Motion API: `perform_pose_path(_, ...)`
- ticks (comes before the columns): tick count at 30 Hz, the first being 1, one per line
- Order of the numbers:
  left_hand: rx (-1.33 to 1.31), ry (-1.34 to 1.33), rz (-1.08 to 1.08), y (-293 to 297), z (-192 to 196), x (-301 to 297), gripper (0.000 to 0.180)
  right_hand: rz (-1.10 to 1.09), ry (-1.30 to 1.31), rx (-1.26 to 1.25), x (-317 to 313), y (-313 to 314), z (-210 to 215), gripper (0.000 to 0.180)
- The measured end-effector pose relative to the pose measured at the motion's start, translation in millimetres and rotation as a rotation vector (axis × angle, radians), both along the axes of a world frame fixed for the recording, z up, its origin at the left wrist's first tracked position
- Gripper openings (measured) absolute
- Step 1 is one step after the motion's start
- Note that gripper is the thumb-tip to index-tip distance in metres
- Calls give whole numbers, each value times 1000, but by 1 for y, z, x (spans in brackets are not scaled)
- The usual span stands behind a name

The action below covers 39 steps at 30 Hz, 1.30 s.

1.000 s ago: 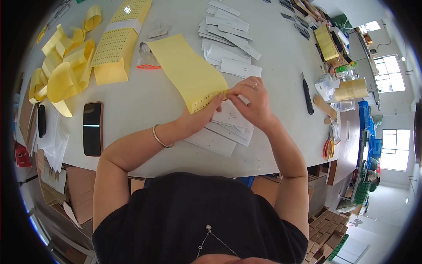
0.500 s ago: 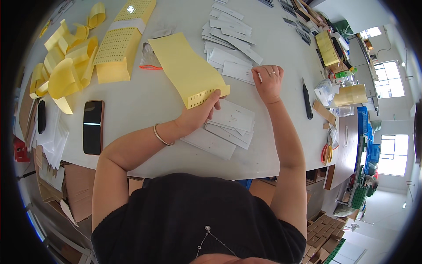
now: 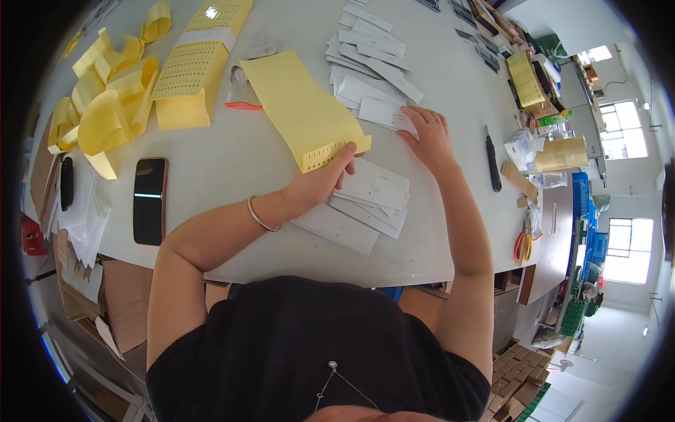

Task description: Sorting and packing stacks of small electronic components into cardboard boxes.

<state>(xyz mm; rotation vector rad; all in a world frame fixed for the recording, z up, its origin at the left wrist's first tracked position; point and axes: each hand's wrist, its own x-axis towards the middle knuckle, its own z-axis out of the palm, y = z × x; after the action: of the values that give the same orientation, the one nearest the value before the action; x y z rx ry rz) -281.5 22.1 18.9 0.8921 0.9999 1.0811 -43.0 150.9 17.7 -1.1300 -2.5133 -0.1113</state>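
Note:
My left hand (image 3: 318,184) is closed on the near end of a yellow paper strip (image 3: 302,105), thumb on top. A row of small dark marks runs along the strip's folded edge. Beneath and beside that hand lie several flat white paper pieces (image 3: 373,186), partly hidden by it. My right hand (image 3: 430,137), a ring on one finger, is open with its thumb and fingertips apart. Its fingertips touch the right end of the nearest white piece (image 3: 380,110) in a long overlapping row of white pieces (image 3: 369,50).
To the left are a yellow label stack (image 3: 184,81), curled yellow paper (image 3: 105,123) and a phone (image 3: 150,200). A clear bag (image 3: 242,90) with a red edge lies beside the strip. A black utility knife (image 3: 492,160) and scissors (image 3: 522,246) are on the right.
My right hand has opened from a curled shape, and its fingers now reach onto the nearest white piece of the row. My left hand still holds the yellow strip in place.

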Motion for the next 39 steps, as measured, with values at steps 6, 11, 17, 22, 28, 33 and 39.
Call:
perform_pose_path(6, 9, -1, 30, -2, 4, -1, 33, -1, -68, 33, 1, -10, 8, 41)
perform_pose_path(11, 13, -1, 33, 0, 2, -1, 36, 53, -78, -201, -2, -44, 16, 36)
perform_pose_path(17, -26, 17, -7, -1, -1, 1, 45, 242, 286, -119, -36, -66, 30, 26)
perform_pose_path(22, -19, 82, -26, 1, -7, 1, 49, 350, 324, 127, -71, -73, 27, 25)
perform_pose_path(28, 4, 96, -17, 2, -1, 0, 48, 414, 239, 172, -74, -63, 34, 19)
perform_pose_path(33, 197, 146, 22, 4, -6, 2, 49, 367, 255, -100, -71, -58, 42, 11)
perform_pose_path(39, 60, 69, 59, 11, -6, -6, 41, 34, 683, -396, -54, -37, 36, 3)
